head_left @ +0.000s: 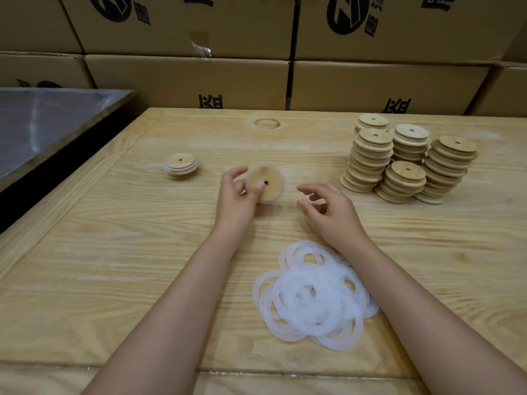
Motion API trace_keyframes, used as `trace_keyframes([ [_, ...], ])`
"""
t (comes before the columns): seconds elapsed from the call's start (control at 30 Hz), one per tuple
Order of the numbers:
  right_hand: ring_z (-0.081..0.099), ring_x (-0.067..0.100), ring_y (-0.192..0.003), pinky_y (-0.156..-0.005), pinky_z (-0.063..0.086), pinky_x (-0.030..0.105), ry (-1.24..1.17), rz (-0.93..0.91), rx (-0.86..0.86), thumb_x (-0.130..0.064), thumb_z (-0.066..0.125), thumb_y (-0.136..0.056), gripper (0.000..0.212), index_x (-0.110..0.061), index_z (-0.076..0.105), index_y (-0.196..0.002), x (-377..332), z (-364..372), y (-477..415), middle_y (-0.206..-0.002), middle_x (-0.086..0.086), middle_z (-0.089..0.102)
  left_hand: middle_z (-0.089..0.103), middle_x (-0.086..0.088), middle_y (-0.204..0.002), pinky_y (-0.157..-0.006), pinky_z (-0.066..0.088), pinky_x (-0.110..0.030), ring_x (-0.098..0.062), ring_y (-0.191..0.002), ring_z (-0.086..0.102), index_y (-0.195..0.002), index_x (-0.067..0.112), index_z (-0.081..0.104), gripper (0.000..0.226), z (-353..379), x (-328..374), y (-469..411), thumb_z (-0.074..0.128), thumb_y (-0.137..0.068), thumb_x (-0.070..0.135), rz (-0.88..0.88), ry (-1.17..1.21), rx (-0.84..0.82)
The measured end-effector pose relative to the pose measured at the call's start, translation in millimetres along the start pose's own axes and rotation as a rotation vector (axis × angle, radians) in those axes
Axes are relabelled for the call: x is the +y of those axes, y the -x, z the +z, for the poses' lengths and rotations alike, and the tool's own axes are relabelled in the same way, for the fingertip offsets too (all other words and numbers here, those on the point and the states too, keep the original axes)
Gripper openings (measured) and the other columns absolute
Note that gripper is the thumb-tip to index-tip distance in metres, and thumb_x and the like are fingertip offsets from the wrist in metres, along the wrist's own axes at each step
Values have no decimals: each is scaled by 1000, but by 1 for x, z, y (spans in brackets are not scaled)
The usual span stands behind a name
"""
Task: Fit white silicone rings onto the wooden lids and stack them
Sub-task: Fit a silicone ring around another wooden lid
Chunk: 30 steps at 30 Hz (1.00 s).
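Left grip [236, 195] is grasping a wooden lid [271, 186] above the middle of the table [114, 252], thumb pressed by its centre hole, the lid tilted and blurred. Right grip [332, 213] hovers just beside it, released, fingers loosely curled round nothing. A heap of white silicone rings [313, 295] lies toward the near edge, under the right forearm. A short stack of ringed lids [180, 166] sits left of centre. Tall stacks of bare lids [407, 163] crowd the far right corner, cardboard boxes [185, 81] behind.
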State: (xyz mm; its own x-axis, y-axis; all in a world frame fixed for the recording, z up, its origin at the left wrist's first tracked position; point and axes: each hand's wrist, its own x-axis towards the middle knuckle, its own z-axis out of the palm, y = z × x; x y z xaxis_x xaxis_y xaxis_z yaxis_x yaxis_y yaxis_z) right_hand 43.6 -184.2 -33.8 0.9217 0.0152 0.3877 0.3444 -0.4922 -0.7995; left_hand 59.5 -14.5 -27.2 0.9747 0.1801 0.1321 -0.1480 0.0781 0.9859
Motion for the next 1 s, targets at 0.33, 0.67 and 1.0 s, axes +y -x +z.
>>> trace_keyframes([
  [0.33, 55, 1, -85, -70, 37, 2, 128, 108, 4, -21, 58, -92, 13, -18, 70, -95, 7, 0, -5, -96, -8, 64, 70, 5, -91, -69, 50, -11, 2, -78, 66, -99, 27, 54, 24, -84, 23, -71, 70, -84, 18, 44, -38, 626],
  [0.67, 57, 10, -92, -78, 41, 15, 164, 133, -15, -21, 56, -93, 16, -14, 70, -97, 5, -1, -5, -97, -2, 66, 69, 9, -103, -92, 44, -28, -10, -97, 61, -99, 31, 57, 24, -111, -1, -106, 69, -80, 39, -109, -327, 607],
  [1.0, 57, 10, -92, -82, 43, 21, 153, 141, -27, -22, 56, -93, 16, -15, 70, -95, 6, -1, -4, -96, -3, 66, 52, -2, -135, -100, 37, -34, -22, -122, 50, -134, 21, 40, 60, -111, 4, -115, 60, -86, 50, -217, -383, 625],
])
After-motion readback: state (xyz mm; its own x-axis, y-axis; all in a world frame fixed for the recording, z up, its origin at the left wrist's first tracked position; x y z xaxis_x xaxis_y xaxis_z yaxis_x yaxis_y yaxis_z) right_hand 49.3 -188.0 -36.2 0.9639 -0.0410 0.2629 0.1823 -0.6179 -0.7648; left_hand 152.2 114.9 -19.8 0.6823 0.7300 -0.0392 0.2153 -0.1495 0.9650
